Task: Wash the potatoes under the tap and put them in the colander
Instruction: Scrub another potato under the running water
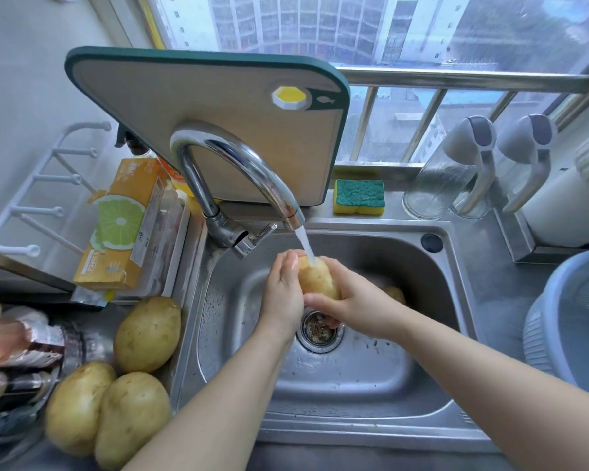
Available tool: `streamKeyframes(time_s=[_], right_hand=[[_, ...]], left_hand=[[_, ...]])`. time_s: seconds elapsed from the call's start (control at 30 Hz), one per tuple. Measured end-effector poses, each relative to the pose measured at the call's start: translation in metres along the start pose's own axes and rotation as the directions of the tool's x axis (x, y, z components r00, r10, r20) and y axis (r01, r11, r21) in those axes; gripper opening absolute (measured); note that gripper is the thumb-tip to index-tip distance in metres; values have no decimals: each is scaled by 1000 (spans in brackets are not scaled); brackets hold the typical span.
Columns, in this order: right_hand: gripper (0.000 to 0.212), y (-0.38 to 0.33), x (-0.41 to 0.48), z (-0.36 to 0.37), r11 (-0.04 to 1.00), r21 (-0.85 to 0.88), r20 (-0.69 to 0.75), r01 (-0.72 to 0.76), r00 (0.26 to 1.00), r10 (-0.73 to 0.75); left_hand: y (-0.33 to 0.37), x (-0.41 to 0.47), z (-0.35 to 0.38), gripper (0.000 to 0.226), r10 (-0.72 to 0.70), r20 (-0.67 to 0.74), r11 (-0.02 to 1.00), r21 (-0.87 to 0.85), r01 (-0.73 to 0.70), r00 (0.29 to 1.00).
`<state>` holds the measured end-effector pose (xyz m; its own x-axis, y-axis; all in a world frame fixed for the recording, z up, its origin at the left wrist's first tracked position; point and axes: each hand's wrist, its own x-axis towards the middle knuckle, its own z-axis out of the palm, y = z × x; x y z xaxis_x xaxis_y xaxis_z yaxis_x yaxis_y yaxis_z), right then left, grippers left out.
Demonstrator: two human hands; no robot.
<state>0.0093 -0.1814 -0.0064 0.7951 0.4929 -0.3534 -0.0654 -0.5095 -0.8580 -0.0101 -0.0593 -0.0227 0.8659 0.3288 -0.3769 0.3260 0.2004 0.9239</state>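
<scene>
Soft daylight comes in through the window (354,25) across the top of the frame, so my arms throw only faint shadows into the sink (371,372). The tap (245,161) carries bright glare streaks, and the water (305,244) hitting the potato (317,280) is blown-out white. The wide lens bows the cutting board (218,130) and the window rail (456,78) and stretches my forearms toward the bottom edge, while the spare potatoes (147,334) and bottles (24,338) at lower left look smeared and soft.
</scene>
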Motion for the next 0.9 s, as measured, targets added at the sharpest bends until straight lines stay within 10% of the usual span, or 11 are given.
streamKeyframes(time_s=[0.17,0.53,0.7,0.9], right_hand=[[34,4,4,6,974,226,-120,-28,991,56],[42,-6,7,8,865,442,-149,-236,932,331],[42,3,5,19,975,212,-309,-68,942,133],[34,8,-2,16,993,107,-302,58,953,-23]], left_hand=[[14,-1,-6,29,-190,279,970,-93,223,941],[7,-3,-26,58,-23,385,958,273,-90,923],[2,-3,-6,34,53,159,990,121,-73,986],[9,2,3,29,-272,77,885,-371,281,959]])
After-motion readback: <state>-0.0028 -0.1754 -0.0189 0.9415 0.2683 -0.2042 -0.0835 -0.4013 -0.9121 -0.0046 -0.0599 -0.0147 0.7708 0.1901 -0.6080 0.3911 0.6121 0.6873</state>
